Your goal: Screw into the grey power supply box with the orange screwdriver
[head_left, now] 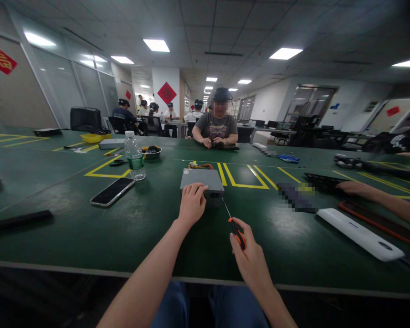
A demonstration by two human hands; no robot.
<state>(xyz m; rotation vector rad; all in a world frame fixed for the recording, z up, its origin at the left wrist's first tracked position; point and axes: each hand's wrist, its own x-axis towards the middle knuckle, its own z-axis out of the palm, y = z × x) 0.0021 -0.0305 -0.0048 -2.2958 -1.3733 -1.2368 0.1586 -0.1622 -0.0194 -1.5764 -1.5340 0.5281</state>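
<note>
Apparently for steadiness, the left hand lies with bent fingers over the metal box, which rests on the counter, though I cannot tell whether it really grips. The right hand grasps a screwdriver by its handle, at the box's near right side, slanted probably so that the tip points toward the front right corner.

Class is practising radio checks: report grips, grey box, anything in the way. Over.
Left grip on grey box. Right grip holds screwdriver, tip by box's near right corner. Bottle, phone left of box, not blocking.
</note>
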